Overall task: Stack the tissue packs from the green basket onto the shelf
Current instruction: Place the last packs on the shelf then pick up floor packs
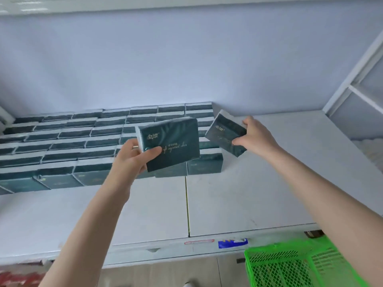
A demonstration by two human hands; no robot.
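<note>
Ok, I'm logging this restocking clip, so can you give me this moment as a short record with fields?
left hand: grips a tissue pack, label facing the camera, in front of the stacked packs
right hand: grips a second tissue pack, tilted, at their right end
stacked packs: rows on the left and middle of the shelf
green basket: lower right, in front of the shelf
</note>
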